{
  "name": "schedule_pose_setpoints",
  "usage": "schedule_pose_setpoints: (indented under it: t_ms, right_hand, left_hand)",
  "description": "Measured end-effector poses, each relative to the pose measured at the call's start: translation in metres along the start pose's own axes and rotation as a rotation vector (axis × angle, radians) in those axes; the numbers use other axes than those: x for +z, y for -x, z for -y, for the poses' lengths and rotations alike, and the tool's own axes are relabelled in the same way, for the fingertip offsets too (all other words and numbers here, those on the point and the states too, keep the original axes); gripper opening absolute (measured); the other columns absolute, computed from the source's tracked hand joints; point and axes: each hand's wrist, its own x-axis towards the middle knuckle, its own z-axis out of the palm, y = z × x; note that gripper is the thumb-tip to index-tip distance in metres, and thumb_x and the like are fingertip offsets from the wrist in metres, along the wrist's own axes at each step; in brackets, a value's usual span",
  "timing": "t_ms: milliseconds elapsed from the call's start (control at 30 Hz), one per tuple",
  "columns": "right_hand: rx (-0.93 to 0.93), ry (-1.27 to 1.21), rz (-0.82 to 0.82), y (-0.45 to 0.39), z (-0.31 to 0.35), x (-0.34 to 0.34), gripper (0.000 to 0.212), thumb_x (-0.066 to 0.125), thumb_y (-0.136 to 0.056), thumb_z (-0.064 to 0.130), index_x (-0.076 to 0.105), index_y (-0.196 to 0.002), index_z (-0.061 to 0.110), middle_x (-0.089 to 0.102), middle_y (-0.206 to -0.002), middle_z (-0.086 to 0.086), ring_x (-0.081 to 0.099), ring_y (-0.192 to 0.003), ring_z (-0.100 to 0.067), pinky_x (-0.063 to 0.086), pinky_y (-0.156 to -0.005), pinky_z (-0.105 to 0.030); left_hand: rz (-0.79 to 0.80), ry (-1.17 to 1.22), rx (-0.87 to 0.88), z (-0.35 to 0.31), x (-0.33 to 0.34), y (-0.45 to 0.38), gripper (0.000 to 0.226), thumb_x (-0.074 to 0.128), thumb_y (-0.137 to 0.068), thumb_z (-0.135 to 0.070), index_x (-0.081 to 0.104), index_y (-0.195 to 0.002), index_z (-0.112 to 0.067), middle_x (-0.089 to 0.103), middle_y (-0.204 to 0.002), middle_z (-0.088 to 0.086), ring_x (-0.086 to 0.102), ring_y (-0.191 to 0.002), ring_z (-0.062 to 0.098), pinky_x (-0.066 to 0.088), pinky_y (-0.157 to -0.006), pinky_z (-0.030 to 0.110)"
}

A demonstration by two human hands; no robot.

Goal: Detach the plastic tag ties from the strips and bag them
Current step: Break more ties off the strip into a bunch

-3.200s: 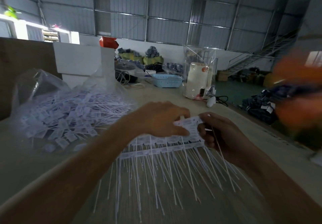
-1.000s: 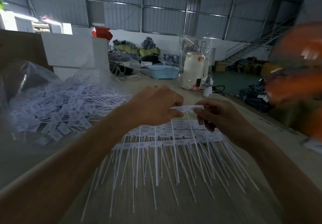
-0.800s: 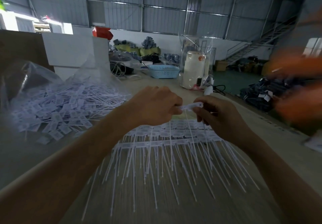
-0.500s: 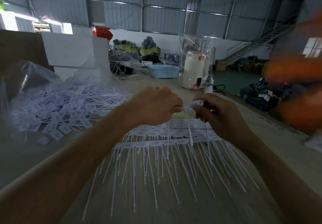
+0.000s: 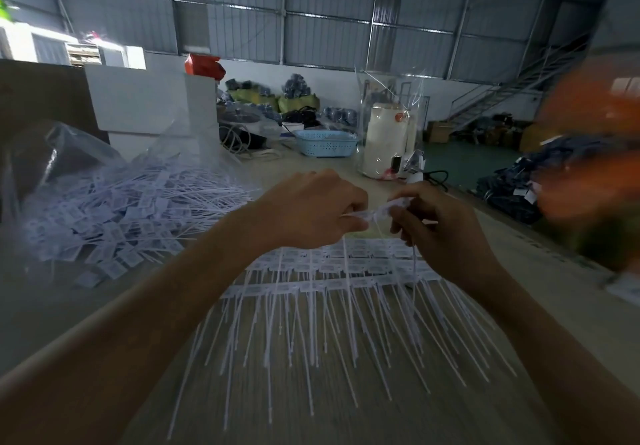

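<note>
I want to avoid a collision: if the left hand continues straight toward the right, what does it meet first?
Probably the right hand; both the left hand and it pinch one short white plastic strip.

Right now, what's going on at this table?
A person is breaking white plastic tag ties off their strips. The left hand and right hand both pinch one short strip piece held up between them. More strips lie fanned on the table beneath, tails toward the person. To the left, a clear bag holds a pile of loose ties.
</note>
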Motion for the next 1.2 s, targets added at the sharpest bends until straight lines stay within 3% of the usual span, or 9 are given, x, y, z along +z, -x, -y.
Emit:
schedule_pose_setpoints:
  t_ms: [200, 333, 500, 667, 700, 800, 933, 1067, 1200]
  right_hand:
    - [0.036, 0.047, -0.131, 0.001, 0.007, 0.009, 0.006, 0.063, -0.096, 0.013, 0.065, -0.101, 0.010, 0.067, -0.071, 0.011, 0.065, -0.063, 0.000, 0.046, -0.058, -0.008]
    - [0.029, 0.082, -0.203, 0.002, 0.012, 0.013, 0.005, 0.063, -0.096, 0.013, 0.063, -0.100, 0.013, 0.064, -0.073, 0.014, 0.063, -0.067, 0.008, 0.045, -0.058, -0.005]
    - [-0.055, 0.168, -0.248, 0.004, 0.015, 0.013, 0.009, 0.059, -0.098, 0.013, 0.065, -0.102, 0.008, 0.065, -0.083, 0.011, 0.062, -0.067, 0.003, 0.045, -0.061, -0.006]
    - [0.026, 0.156, -0.513, -0.001, -0.001, -0.011, 0.012, 0.051, -0.104, 0.016, 0.060, -0.105, 0.009, 0.062, -0.083, 0.003, 0.060, -0.063, -0.008, 0.044, -0.059, -0.013]
    - [0.063, 0.119, -0.512, -0.001, -0.007, -0.019, 0.013, 0.050, -0.104, 0.019, 0.059, -0.108, 0.011, 0.063, -0.082, 0.001, 0.060, -0.064, -0.007, 0.045, -0.058, -0.015]
    - [0.189, 0.035, -0.340, -0.001, -0.018, -0.021, 0.013, 0.050, -0.102, 0.015, 0.059, -0.107, 0.022, 0.063, -0.073, -0.001, 0.053, -0.054, -0.006, 0.046, -0.053, -0.028]
    - [0.150, -0.035, -0.025, 0.001, -0.006, 0.003, 0.028, 0.050, -0.098, -0.002, 0.065, -0.094, 0.022, 0.060, -0.067, 0.003, 0.050, -0.049, -0.008, 0.042, -0.050, -0.026]
    - [0.217, -0.368, 0.118, 0.005, 0.009, 0.010, 0.021, 0.047, -0.103, 0.017, 0.067, -0.098, 0.015, 0.061, -0.071, -0.003, 0.053, -0.054, -0.011, 0.046, -0.050, -0.025]
    - [0.248, -0.411, 0.135, 0.005, 0.015, 0.011, 0.030, 0.046, -0.100, 0.032, 0.068, -0.096, 0.013, 0.061, -0.071, -0.005, 0.055, -0.057, -0.014, 0.046, -0.051, -0.029]
  left_hand:
    - [-0.008, 0.004, 0.017, 0.001, -0.006, 0.001, 0.031, 0.055, -0.094, -0.052, 0.068, -0.098, -0.024, 0.066, -0.082, -0.007, 0.059, -0.072, 0.012, 0.049, -0.064, 0.033]
    - [-0.032, 0.042, 0.023, 0.001, -0.010, 0.000, 0.029, 0.059, -0.093, -0.050, 0.069, -0.096, -0.023, 0.062, -0.075, -0.011, 0.056, -0.066, 0.006, 0.049, -0.063, 0.032]
    - [-0.065, 0.043, 0.035, -0.002, -0.016, 0.001, 0.030, 0.058, -0.093, -0.051, 0.073, -0.097, -0.025, 0.071, -0.082, -0.007, 0.062, -0.071, 0.008, 0.052, -0.066, 0.032]
    - [0.269, 0.124, 0.079, -0.007, -0.019, 0.008, 0.026, 0.071, -0.085, -0.049, 0.073, -0.094, -0.024, 0.070, -0.082, -0.012, 0.061, -0.074, 0.000, 0.050, -0.070, 0.027]
    - [0.273, 0.116, 0.084, -0.008, -0.017, 0.008, 0.027, 0.072, -0.085, -0.048, 0.072, -0.094, -0.022, 0.069, -0.084, -0.012, 0.060, -0.075, 0.001, 0.048, -0.068, 0.027]
    - [0.133, 0.107, 0.085, -0.009, -0.017, 0.004, 0.028, 0.070, -0.086, -0.049, 0.069, -0.099, -0.023, 0.066, -0.088, -0.014, 0.057, -0.075, 0.000, 0.043, -0.065, 0.025]
    - [0.035, 0.095, 0.055, -0.003, -0.020, 0.002, 0.031, 0.070, -0.083, -0.054, 0.069, -0.100, -0.028, 0.061, -0.079, -0.018, 0.052, -0.070, -0.005, 0.045, -0.066, 0.027]
    - [0.012, 0.086, 0.053, -0.004, -0.016, 0.002, 0.033, 0.072, -0.080, -0.056, 0.069, -0.098, -0.029, 0.057, -0.073, -0.017, 0.053, -0.068, -0.001, 0.045, -0.063, 0.029]
    - [0.014, 0.139, 0.057, -0.007, -0.013, -0.001, 0.035, 0.077, -0.078, -0.050, 0.066, -0.086, -0.018, 0.057, -0.066, -0.009, 0.053, -0.060, 0.008, 0.045, -0.059, 0.031]
